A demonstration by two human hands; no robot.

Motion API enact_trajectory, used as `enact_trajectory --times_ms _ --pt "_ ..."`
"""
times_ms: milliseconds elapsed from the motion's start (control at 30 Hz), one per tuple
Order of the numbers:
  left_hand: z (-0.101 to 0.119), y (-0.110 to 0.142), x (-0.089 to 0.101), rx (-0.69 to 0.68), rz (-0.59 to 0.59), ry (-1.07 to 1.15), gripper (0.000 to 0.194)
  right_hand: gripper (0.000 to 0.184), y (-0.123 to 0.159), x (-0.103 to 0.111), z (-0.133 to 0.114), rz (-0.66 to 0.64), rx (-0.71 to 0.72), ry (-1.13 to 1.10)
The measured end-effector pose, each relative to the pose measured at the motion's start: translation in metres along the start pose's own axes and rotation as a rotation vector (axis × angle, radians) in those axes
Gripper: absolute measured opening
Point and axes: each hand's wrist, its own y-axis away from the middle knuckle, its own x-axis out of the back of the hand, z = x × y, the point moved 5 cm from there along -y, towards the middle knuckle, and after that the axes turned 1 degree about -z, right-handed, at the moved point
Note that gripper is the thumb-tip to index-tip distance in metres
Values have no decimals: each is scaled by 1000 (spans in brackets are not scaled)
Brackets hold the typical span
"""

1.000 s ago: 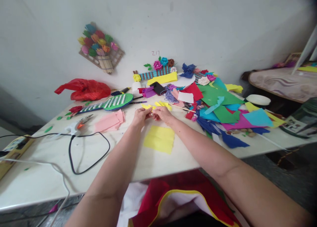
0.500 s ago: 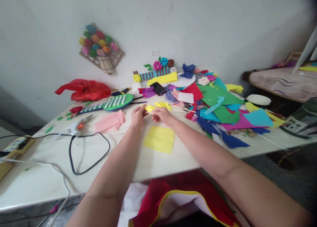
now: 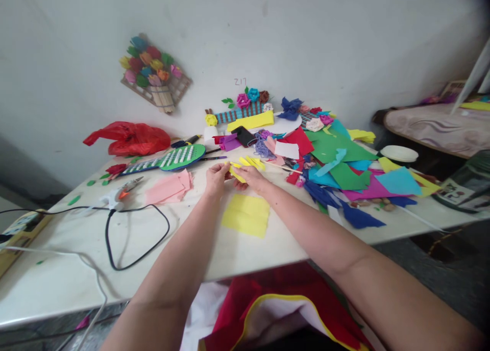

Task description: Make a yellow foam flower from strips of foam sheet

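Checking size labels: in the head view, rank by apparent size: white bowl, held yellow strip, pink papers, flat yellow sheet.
1. Flat yellow sheet
2. Pink papers
3. White bowl
4. Held yellow strip, partly covered by fingers

Open tabletop (image 3: 65, 231) between white cable (image 3: 79, 254) and black cable (image 3: 107, 239); heaped coloured paper (image 3: 340, 149) in the way at right.

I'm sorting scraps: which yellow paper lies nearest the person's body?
The flat, squarish yellow sheet on the table, just short of the right hand; the yellow strip is held, and other yellow pieces lie farther off.
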Motion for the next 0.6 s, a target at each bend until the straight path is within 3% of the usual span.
enact_trajectory --times_ms 200,400,600 --pt "0 3 -4 16 8 -65 29 27 -3 3 -1 114 42 83" --pt "3 -4 13 -29 126 -23 30 22 -5 -3 6 -5 -30 22" --pt "3 -6 17 -37 171 -9 35 20 -4 -2 6 36 -20 10"
